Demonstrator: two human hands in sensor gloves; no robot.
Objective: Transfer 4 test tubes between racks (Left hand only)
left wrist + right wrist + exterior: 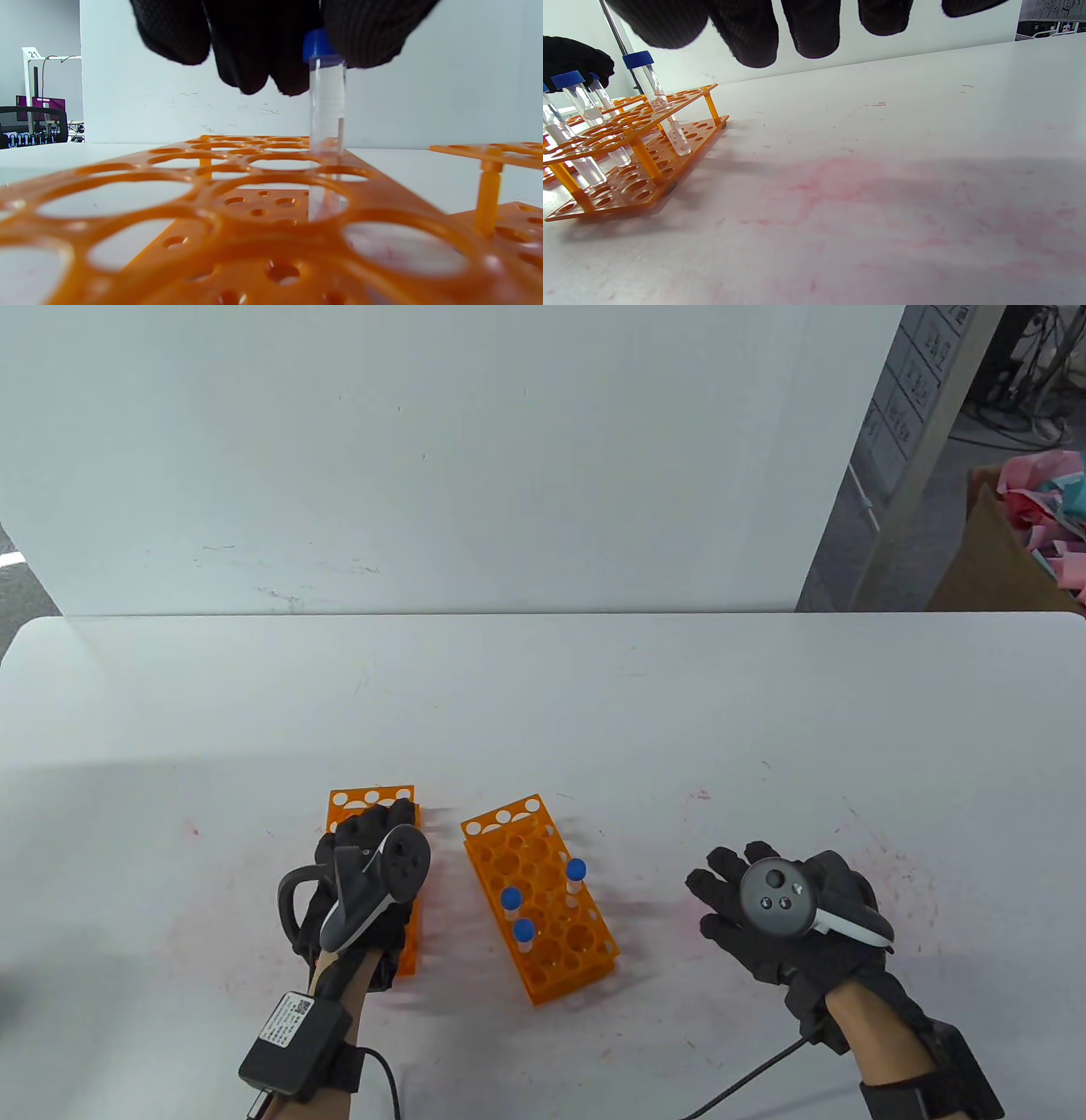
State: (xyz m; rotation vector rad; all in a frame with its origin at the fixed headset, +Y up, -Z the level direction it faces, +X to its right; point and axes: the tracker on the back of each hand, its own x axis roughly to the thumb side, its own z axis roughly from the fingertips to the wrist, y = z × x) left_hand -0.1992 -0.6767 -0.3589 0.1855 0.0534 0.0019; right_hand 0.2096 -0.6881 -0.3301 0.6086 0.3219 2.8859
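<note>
Over the left rack (pixel 374 799), left hand (pixel 365 882) grip pinching a capped tube (pixel 326 106), upright in a hole.

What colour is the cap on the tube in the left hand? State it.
Blue. The cap tops the test tube gripped by the left hand, clearest in the left wrist view.

Glossy orange plastic racks (pixel 539 899); clear smooth tube (pixel 326 106) with blue plastic cap; black knit gloves (pixel 764 925); matt white table (pixel 543 704), pink-stained.

We read this as a lab or data-collection workspace: white table (pixel 543 704), white backdrop board (pixel 441 458), orange test tube racks (pixel 539 899) with blue-capped tubes (pixel 576 882), metal framing (pixel 925 449), cardboard box of scraps (pixel 1010 551).
</note>
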